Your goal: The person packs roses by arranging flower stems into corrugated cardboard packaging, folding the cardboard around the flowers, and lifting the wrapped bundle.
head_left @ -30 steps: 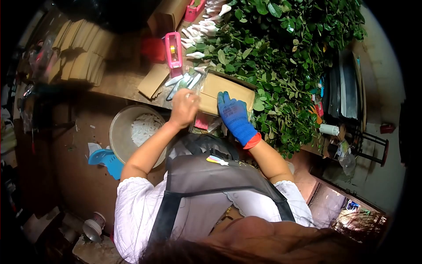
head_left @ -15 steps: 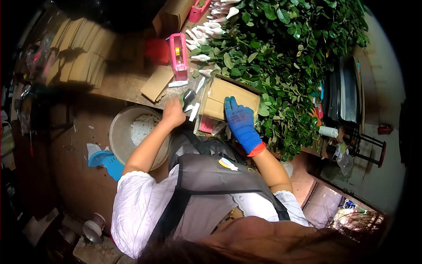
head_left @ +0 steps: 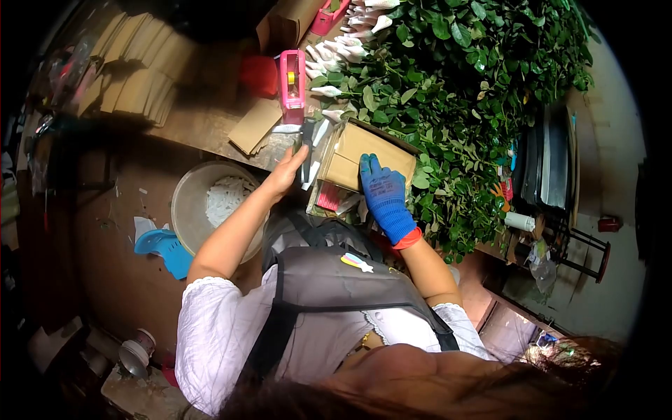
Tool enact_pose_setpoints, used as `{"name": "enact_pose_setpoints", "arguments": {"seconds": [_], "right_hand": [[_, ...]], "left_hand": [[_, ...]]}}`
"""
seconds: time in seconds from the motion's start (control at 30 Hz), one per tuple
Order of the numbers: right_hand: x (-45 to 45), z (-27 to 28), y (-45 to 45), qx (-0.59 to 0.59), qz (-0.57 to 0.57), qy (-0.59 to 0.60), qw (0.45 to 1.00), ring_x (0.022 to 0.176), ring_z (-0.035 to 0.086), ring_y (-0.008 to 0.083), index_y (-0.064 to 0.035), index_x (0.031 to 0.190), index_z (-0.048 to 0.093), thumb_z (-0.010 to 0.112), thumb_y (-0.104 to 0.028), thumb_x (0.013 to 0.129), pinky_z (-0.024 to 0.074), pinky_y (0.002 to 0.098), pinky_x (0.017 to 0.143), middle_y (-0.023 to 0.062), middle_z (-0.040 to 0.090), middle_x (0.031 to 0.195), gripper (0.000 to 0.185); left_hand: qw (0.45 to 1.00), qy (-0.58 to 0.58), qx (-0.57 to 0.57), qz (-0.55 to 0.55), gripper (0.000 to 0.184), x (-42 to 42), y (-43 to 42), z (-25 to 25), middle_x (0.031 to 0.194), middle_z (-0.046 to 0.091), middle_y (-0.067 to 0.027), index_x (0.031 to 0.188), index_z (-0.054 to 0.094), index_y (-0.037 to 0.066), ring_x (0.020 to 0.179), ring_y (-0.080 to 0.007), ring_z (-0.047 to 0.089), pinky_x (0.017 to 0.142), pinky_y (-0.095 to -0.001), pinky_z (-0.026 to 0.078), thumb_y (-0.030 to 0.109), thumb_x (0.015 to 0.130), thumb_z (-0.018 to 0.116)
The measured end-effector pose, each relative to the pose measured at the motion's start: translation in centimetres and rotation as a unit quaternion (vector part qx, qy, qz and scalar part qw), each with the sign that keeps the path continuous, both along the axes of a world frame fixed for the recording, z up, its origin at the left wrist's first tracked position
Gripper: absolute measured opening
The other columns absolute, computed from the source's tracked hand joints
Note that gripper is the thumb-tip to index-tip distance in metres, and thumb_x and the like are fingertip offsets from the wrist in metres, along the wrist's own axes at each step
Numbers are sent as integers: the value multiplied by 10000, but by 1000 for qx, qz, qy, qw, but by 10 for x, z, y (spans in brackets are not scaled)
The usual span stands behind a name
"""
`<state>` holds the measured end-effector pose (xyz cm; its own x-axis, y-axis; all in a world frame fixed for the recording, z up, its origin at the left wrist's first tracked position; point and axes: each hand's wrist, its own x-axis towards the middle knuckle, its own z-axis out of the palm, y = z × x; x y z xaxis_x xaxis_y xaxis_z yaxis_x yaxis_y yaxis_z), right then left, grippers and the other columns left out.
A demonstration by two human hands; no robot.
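Observation:
My left hand point(head_left: 283, 173) is bare and grips a dark, narrow object point(head_left: 307, 148) between thumb and fingers, over the table edge. What that object is cannot be made out. My right hand point(head_left: 383, 190) wears a blue glove with an orange-red cuff. It rests with fingers stretched out on the brown cardboard point(head_left: 350, 150) that fills an open box. Just beyond my left hand are a pink tape dispenser point(head_left: 292, 80), a small stack of cardboard pieces point(head_left: 255, 126) and some white strips.
Leafy green stems point(head_left: 448, 105) with white-wrapped heads point(head_left: 339, 52) cover the table's right side. Cardboard stacks point(head_left: 140, 66) stand at the far left. Below the table edge are a round bin point(head_left: 183, 210) holding white scraps and a blue plastic item point(head_left: 164, 250).
My left hand has moved away from the box's left side and now holds the dark object upright. My gloved hand stays on the cardboard. The view has shifted slightly.

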<state>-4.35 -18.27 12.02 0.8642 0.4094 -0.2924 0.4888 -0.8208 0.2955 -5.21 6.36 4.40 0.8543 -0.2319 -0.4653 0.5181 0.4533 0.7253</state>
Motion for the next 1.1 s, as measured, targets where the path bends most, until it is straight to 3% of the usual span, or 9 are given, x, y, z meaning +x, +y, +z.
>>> {"name": "enact_pose_setpoints", "arguments": {"seconds": [0.07,0.13,0.3,0.57,0.7,0.8,0.83,0.97,1.1], "right_hand": [[0,2,2,-4,-5,5,1000,892,677,227,-58,1474,431,591,-158,913,519,428,739,153,518,1458,592],[-1,0,1,-6,2,-6,1000,892,676,230,-58,1472,434,598,-163,908,519,428,738,152,519,1456,597],[0,-1,0,2,-2,-2,1000,897,667,234,-60,1470,441,597,-172,908,517,432,747,153,517,1459,594],[-2,0,0,2,4,-14,1000,907,663,229,-59,1473,441,591,-168,907,513,429,752,152,516,1457,595],[-2,-2,1,-2,-2,-9,1000,912,662,229,-55,1471,441,589,-168,912,513,429,763,152,518,1450,589],[-1,-4,-1,3,2,-13,1000,905,662,232,-52,1469,440,591,-171,913,516,431,764,153,518,1447,588],[-1,-4,-1,4,1,-11,1000,902,663,233,-51,1469,440,591,-172,913,516,432,764,153,518,1447,588],[-1,-4,-1,3,0,-14,1000,895,662,235,-53,1471,435,593,-174,912,518,433,760,153,515,1446,594],[-2,-4,-2,5,5,-24,1000,893,661,234,-55,1474,433,594,-170,907,518,433,757,152,516,1445,600]], "left_hand": [[997,-10,-58,57,411,-7,2,9,1196,629,-54,1267,524,55,1018,-110,612,888,-265,508,351,1009,643],[999,-17,-30,-3,370,-5,20,10,1055,637,19,1257,530,113,899,-89,625,821,-285,563,179,944,718],[994,5,-65,-88,541,-1,17,10,1068,625,-61,1284,494,46,913,-136,618,811,-262,512,-54,766,614],[922,-214,299,-120,529,3,23,4,1009,497,-62,1236,369,67,913,-161,525,844,-295,458,-63,756,547],[898,-188,346,-196,570,13,23,45,1082,606,-186,1316,396,42,1035,-302,618,918,-374,481,-42,784,585],[816,-290,418,-274,535,18,23,42,1188,620,-191,1299,481,29,1104,-327,621,927,-397,491,-39,780,593],[811,-290,435,-262,389,19,20,45,1164,666,-209,1181,576,24,1093,-367,646,891,-447,513,49,807,678],[752,-223,546,-295,385,18,8,42,905,707,-218,1021,611,47,924,-435,670,809,-499,528,314,819,800],[764,-216,524,-310,390,23,12,32,976,707,-211,1113,606,48,960,-407,678,828,-468,530,240,825,786]]}}
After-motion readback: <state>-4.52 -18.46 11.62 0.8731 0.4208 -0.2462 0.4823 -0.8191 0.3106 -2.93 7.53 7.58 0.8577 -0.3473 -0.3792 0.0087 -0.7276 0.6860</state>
